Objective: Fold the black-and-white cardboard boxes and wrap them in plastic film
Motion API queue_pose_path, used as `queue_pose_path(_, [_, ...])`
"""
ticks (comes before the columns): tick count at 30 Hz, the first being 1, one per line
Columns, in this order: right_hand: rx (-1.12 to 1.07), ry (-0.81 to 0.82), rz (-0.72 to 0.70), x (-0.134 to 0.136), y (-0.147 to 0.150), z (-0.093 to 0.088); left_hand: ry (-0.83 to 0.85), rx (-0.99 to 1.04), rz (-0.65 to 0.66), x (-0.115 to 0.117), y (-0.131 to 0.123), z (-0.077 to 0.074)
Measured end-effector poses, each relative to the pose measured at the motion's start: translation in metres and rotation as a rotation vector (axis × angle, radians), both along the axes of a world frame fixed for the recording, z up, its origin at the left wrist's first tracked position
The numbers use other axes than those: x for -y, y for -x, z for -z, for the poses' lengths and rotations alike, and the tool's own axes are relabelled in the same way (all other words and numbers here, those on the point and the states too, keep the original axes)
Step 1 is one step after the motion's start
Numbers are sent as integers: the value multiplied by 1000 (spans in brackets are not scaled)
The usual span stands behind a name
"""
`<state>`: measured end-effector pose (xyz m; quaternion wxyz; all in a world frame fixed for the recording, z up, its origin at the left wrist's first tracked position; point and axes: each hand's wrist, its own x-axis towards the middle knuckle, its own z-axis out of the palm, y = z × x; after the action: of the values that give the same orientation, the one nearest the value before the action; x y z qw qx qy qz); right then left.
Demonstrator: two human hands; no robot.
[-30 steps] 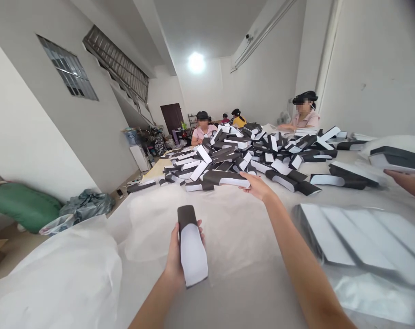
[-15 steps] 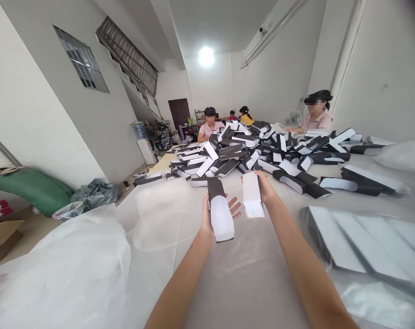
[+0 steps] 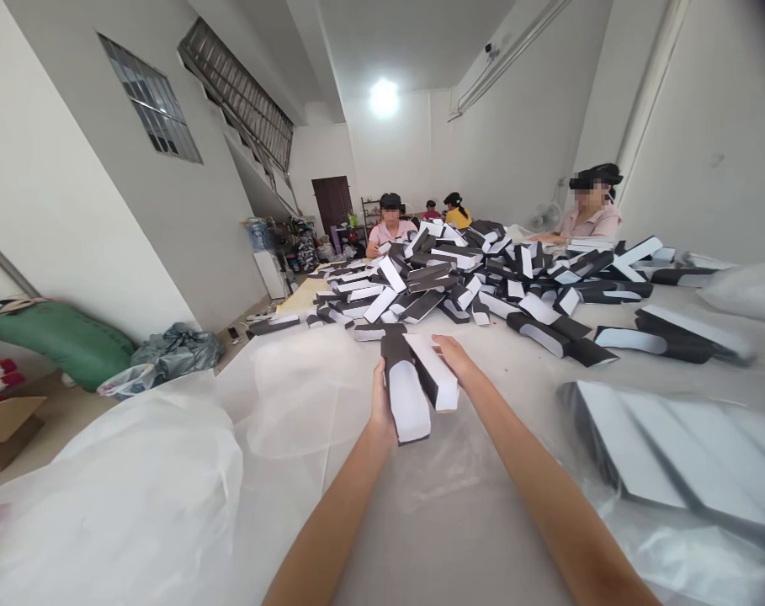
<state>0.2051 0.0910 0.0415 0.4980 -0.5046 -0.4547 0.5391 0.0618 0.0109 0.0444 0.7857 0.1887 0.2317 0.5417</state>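
Observation:
My left hand (image 3: 380, 404) is closed around a long black-and-white paper box (image 3: 411, 400), whose rounded white panel faces up. In my right hand (image 3: 453, 360) is a second narrow box (image 3: 433, 370), white on top with a black side. The two boxes lie side by side above the table, angled a little apart, their near ends close together or touching. Most fingers of both hands are hidden behind the boxes. Beyond them spreads a large heap of similar black-and-white boxes (image 3: 423, 282).
Clear plastic bags (image 3: 135, 497) cover the table's left side. A plastic-wrapped row of white boxes (image 3: 672, 446) lies at right. One co-worker (image 3: 391, 225) sits behind the heap, another (image 3: 593, 210) at the far right. A green sack (image 3: 60, 341) rests on the floor.
My right hand has moved left and turned its box, bringing it beside the one in my left hand. The left hand's fingers, spread before, are now hidden behind the boxes.

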Motion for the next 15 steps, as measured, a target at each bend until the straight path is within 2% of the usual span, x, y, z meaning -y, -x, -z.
queue_pose_path(2, [32,32,-24,4,-1,-6,-32,-38,-79,-4,5,-3])
queue_pose_path(4, [77,27,-114,12,-2,-14,-49,-87,-131,-5,8,-8])
queue_pose_path(7, [196,-30,-323,26,2,-27,-79,-120,-85,-4,11,-17])
queue_pose_path(9, [273,-64,-391,32,5,-33,-101,-120,-27,-3,12,-21])
queue_pose_path(11, [314,-86,-360,36,8,-36,-108,-115,-19,-2,11,-23])
queue_pose_path(15, [405,-140,-142,35,7,-41,-84,-135,-186,-5,10,-24])
